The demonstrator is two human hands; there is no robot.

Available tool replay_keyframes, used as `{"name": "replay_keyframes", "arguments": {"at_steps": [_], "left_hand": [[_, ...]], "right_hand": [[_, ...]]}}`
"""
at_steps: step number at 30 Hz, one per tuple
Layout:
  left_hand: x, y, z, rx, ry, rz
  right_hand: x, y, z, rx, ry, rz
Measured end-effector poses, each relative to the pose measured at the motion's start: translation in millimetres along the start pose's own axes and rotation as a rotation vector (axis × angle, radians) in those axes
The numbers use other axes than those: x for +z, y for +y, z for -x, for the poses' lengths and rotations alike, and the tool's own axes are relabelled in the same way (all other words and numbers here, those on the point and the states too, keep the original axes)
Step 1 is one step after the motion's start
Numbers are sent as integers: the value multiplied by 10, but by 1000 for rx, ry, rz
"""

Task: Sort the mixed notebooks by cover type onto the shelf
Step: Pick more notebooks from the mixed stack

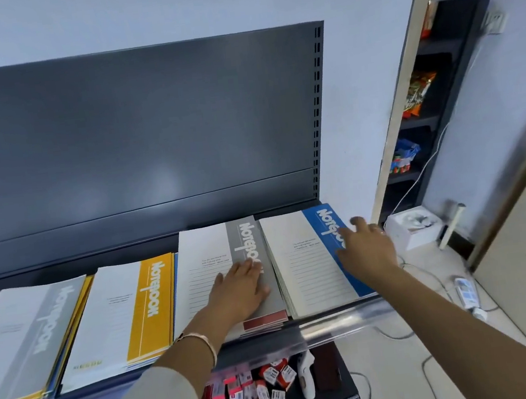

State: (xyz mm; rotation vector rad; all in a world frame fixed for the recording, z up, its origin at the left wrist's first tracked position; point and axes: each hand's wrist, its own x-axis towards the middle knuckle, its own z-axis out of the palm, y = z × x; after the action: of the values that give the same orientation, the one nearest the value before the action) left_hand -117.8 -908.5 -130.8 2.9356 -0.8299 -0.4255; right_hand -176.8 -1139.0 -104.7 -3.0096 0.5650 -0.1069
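Observation:
Notebook piles lie in a row on the dark shelf (pixel 256 341). From the left: a grey-striped pile (pixel 23 335), a yellow-striped pile (pixel 117 316), another grey-striped pile (pixel 209 255) and a blue-striped pile (pixel 298 258) at the right end. My left hand (pixel 242 284) rests flat, fingers apart, on the right grey-striped pile. My right hand (pixel 365 246) lies flat on the blue stripe of the blue pile, fingers spread over its right edge. Neither hand lifts a notebook.
A clear plastic rail (pixel 336 323) runs along the shelf's front edge. The lower shelf holds several small red-and-white boxes (pixel 271 387) and a white handheld device (pixel 306 376). A white box (pixel 411 227) and cables lie on the floor to the right; a side rack (pixel 424 96) holds snacks.

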Motion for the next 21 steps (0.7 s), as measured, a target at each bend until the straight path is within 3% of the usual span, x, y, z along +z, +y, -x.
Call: {"name": "replay_keyframes", "arguments": {"at_steps": [4,7,13,21], "left_hand": [[-4,-10,17,7,2,-2],[10,-4,31,-2,1,-12],[-127,-12,145,24,33,-11],[-619,-896,794,-52,355,-61]], "right_hand": [[172,-345,106,-320,-231,57],[226,-395,79,-330,-355,77],[54,-581,56,-316,-326,185],[-124,-1476,263,-428,-12,-7]]}}
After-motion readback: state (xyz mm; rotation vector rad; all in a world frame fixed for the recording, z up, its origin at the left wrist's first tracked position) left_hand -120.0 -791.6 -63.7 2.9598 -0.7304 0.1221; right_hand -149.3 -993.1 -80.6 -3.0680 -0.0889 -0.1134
